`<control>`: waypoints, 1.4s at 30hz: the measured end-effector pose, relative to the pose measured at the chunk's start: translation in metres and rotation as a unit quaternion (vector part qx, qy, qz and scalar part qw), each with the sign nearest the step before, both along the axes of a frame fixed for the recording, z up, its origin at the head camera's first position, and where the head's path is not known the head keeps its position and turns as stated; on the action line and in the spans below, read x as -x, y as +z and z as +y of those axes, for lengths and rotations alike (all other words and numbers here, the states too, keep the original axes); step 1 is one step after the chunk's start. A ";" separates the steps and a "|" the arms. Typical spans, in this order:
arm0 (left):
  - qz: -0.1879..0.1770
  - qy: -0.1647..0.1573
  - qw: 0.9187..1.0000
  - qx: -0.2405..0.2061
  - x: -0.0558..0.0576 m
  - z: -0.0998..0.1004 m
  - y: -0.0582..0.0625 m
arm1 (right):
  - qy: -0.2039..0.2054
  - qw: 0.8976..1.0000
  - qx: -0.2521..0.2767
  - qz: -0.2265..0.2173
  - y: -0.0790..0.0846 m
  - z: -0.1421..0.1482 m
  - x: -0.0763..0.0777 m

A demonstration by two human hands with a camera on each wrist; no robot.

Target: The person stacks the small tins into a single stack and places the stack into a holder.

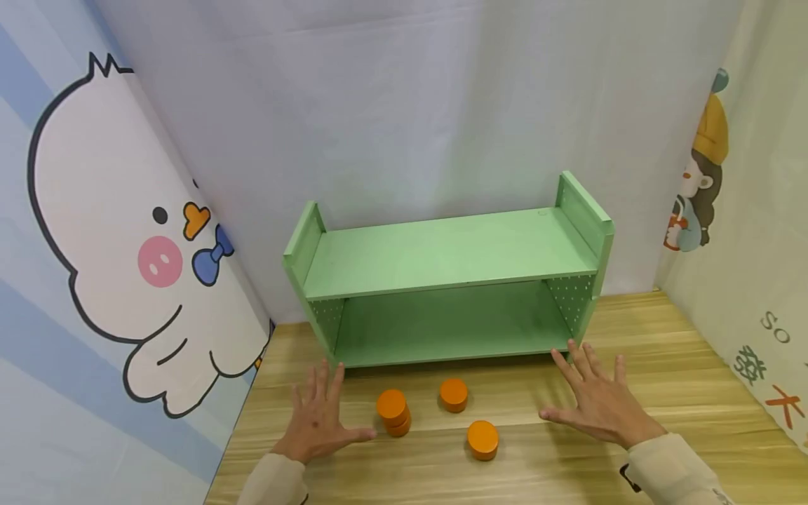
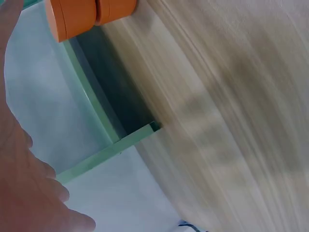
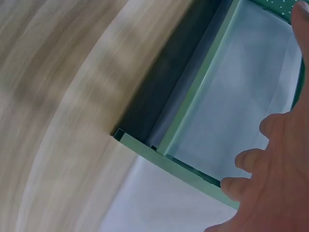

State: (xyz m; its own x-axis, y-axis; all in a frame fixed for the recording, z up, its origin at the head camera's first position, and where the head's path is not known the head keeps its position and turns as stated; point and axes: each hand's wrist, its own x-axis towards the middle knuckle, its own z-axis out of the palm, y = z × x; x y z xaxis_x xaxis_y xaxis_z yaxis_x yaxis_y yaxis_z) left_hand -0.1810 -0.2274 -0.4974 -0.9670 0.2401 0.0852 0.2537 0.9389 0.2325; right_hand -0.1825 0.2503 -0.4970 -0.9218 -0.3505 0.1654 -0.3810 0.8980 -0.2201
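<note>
My left hand (image 1: 318, 424) is spread with straight fingers, its thumb pointing toward a stack of two orange discs (image 1: 393, 408). Two single orange discs, one nearer the shelf (image 1: 454, 395) and one closer to me (image 1: 482, 440), lie on the wooden table. On the right, my right hand (image 1: 602, 403) is spread too, holding nothing, its fingertips overlapping the front right corner of a light green two-tier shelf (image 1: 451, 252). In the left wrist view the stacked discs (image 2: 72, 17) show at the top edge. The right wrist view has the fingers (image 3: 248, 159) in front of the shelf (image 3: 198, 87).
The shelf stands at the back of the wood-grain table (image 1: 644, 337), against a pale curtain (image 1: 391, 105). A cartoon-printed cloth (image 1: 113, 210) hangs at the left, and another printed cloth (image 1: 745, 245) at the right.
</note>
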 end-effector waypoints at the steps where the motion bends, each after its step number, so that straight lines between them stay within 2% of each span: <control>1: -0.004 0.001 1.000 -0.005 0.001 0.001 -0.001 | 0.002 1.000 -0.001 0.002 -0.001 0.000 0.000; 10: -0.026 0.005 0.998 -0.050 0.003 0.006 -0.009 | 0.013 1.000 0.008 0.005 -0.008 -0.007 0.000; 24: -0.030 0.001 0.993 -0.118 0.005 0.015 -0.020 | 0.032 0.999 0.040 -0.003 -0.021 -0.014 0.003; 35: -0.053 0.017 0.985 -0.165 0.005 0.021 -0.028 | 0.047 0.996 0.070 -0.010 -0.028 -0.021 0.001; 42: -0.064 0.009 0.977 -0.203 0.005 0.026 -0.033 | 0.076 0.991 0.105 -0.021 -0.038 -0.024 0.003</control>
State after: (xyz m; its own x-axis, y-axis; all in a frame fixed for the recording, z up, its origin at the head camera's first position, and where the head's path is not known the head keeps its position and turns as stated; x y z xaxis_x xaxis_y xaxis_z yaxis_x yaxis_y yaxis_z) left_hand -0.1857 -0.2013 -0.5300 -0.9798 0.1943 0.0470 0.1817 0.7674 0.6148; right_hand -0.1850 0.2258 -0.5348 -0.8684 -0.4479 0.2129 -0.4953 0.7631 -0.4152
